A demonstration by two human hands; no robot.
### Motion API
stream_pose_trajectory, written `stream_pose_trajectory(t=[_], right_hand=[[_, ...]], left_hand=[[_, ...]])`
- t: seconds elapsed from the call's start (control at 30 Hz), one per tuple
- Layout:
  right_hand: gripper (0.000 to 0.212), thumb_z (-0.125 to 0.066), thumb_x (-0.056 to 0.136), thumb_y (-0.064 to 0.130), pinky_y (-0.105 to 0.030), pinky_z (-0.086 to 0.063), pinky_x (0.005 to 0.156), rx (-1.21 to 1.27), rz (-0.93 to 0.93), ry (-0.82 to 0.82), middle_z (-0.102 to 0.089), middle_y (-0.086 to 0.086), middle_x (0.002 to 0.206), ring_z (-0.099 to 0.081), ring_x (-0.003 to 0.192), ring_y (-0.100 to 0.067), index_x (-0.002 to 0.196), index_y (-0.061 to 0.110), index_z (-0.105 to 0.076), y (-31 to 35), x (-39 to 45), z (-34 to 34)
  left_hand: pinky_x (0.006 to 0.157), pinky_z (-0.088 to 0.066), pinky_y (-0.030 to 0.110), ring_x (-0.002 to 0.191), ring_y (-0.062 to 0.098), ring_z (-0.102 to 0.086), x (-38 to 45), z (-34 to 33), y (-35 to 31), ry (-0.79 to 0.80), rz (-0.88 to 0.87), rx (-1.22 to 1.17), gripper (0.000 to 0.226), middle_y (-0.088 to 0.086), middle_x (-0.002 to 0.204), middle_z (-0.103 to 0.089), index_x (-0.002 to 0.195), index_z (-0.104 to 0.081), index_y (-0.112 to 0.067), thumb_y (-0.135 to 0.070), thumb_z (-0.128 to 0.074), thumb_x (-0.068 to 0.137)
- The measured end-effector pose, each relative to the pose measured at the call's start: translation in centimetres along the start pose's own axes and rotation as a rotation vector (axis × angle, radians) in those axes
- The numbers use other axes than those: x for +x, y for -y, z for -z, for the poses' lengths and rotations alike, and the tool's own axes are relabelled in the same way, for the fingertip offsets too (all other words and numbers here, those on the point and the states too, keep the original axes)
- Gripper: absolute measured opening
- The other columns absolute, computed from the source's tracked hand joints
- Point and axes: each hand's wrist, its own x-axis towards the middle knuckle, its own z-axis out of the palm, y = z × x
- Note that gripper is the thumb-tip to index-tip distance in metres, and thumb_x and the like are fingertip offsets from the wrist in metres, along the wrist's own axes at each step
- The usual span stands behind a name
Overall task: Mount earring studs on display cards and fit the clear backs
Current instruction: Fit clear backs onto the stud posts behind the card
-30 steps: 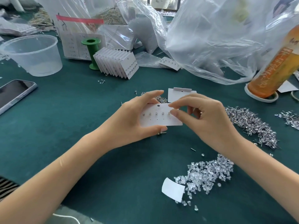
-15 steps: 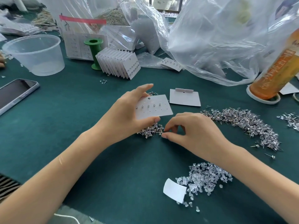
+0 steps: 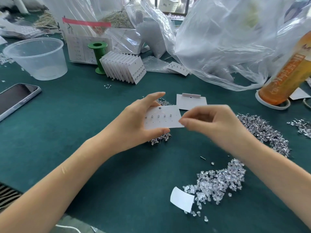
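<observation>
My left hand [image 3: 133, 125] grips a white display card [image 3: 164, 121] by its left side, thumb below and fingers above. Several studs sit in the card's top row, with empty holes below them. My right hand [image 3: 210, 123] is blurred at the card's right edge, thumb and forefinger pinched together on a stud too small to make out. A small heap of earring studs [image 3: 159, 140] lies under the card. A larger stud pile [image 3: 262, 130] spreads to the right. Clear backs [image 3: 218, 180] are heaped at the front right.
A blank card [image 3: 191, 102] lies behind the held one. Filled cards [image 3: 124, 68] lean in a row by a green spool [image 3: 98, 54]. A plastic tub [image 3: 37, 58] and phone [image 3: 15, 98] sit left. Plastic bags [image 3: 227, 39] and an orange bottle [image 3: 286, 73] stand behind right.
My right hand dropped from the card to the small stud heap, then rose back to the card's right edge with fingertips pinched. My left hand kept hold of the card.
</observation>
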Motion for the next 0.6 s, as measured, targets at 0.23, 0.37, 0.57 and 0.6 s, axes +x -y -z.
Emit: stream_pose_trajectory(t=[0.23, 0.37, 0.57, 0.6], right_hand=[[0.008, -0.073, 0.080, 0.018, -0.010, -0.029, 0.039, 0.156, -0.223, -0.061, -0.057, 0.009, 0.052, -0.037, 0.042, -0.003, 0.072, 0.015, -0.074, -0.3, 0.5, 0.7], [0.007, -0.072, 0.081, 0.016, -0.010, -0.029, 0.038, 0.168, -0.247, -0.034, -0.056, 0.008, 0.053, -0.037, 0.042, -0.004, 0.076, 0.011, -0.075, -0.6, 0.6, 0.7], [0.007, -0.073, 0.080, 0.017, -0.011, -0.030, 0.039, 0.183, -0.254, -0.013, -0.057, 0.008, 0.054, -0.038, 0.043, -0.003, 0.076, 0.012, -0.076, -1.0, 0.6, 0.7], [0.007, -0.072, 0.079, 0.018, -0.011, -0.030, 0.039, 0.185, -0.252, -0.009, -0.058, 0.007, 0.055, -0.038, 0.043, -0.004, 0.076, 0.012, -0.076, -1.0, 0.6, 0.7]], left_hand=[[0.096, -0.039, 0.014, 0.114, -0.002, -0.051, -0.2, -0.1, -0.7, 0.062, -0.043, -0.045, 0.082, -0.016, 0.120, -0.055, 0.138, -0.034, -0.042, -0.040, -0.078, 0.069], [0.096, -0.040, 0.016, 0.114, -0.003, -0.051, -0.3, 0.0, -0.7, 0.068, -0.050, -0.043, 0.082, -0.015, 0.121, -0.055, 0.138, -0.033, -0.043, -0.039, -0.079, 0.070], [0.095, -0.038, 0.012, 0.114, -0.005, -0.050, -0.3, -0.1, -0.7, 0.063, -0.049, -0.043, 0.082, -0.015, 0.120, -0.055, 0.138, -0.033, -0.042, -0.041, -0.078, 0.069], [0.096, -0.037, 0.012, 0.114, -0.005, -0.050, -0.3, 0.0, -0.7, 0.064, -0.050, -0.040, 0.082, -0.015, 0.121, -0.055, 0.138, -0.033, -0.042, -0.042, -0.078, 0.070]])
